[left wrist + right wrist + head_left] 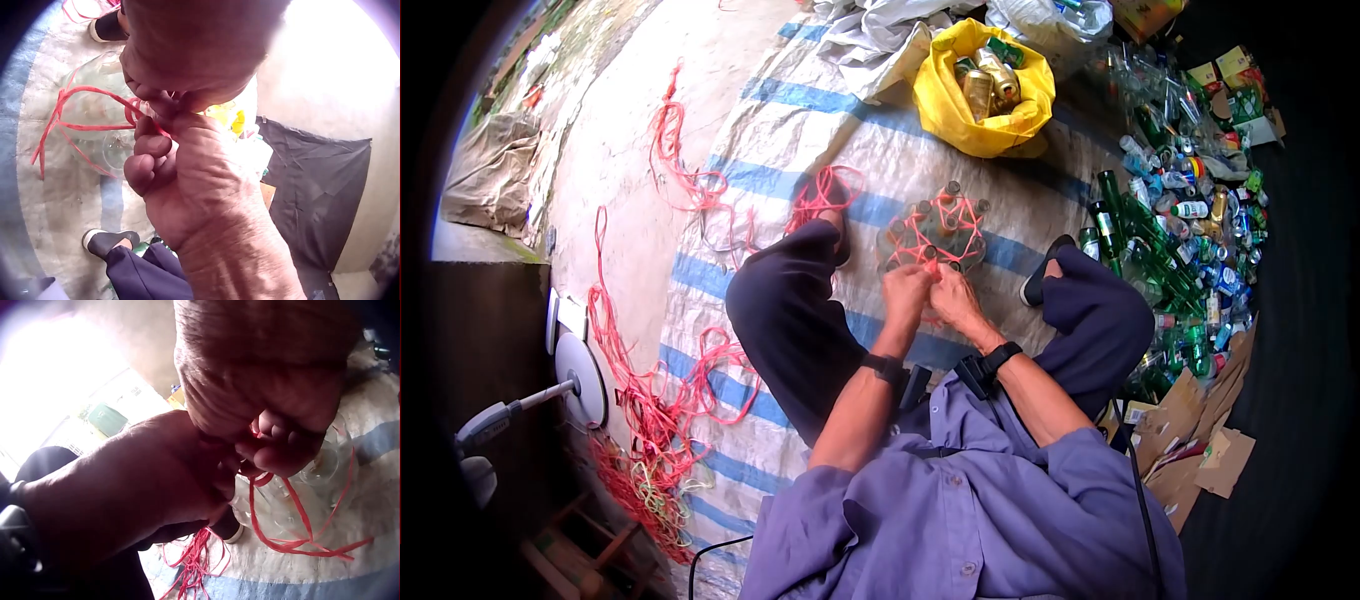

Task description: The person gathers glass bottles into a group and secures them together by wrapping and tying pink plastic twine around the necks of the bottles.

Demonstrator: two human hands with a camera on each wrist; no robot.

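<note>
A cluster of clear glass bottles stands between the feet, with red-pink plastic string crisscrossed around the bottle necks. At the cluster's near edge, my left hand and right hand meet, both pinching the string. In the left wrist view, a loop and loose ends of the string trail from the fingers over the bottles. The right wrist view has the right hand above and the left hand reaching in from the side; their fingers hide the string's crossing point.
A yellow bag of cans stands beyond the bottles on the striped sheet. To the right lie many green bottles and cans, with flattened cardboard nearer. Tangled string and a fan are at left.
</note>
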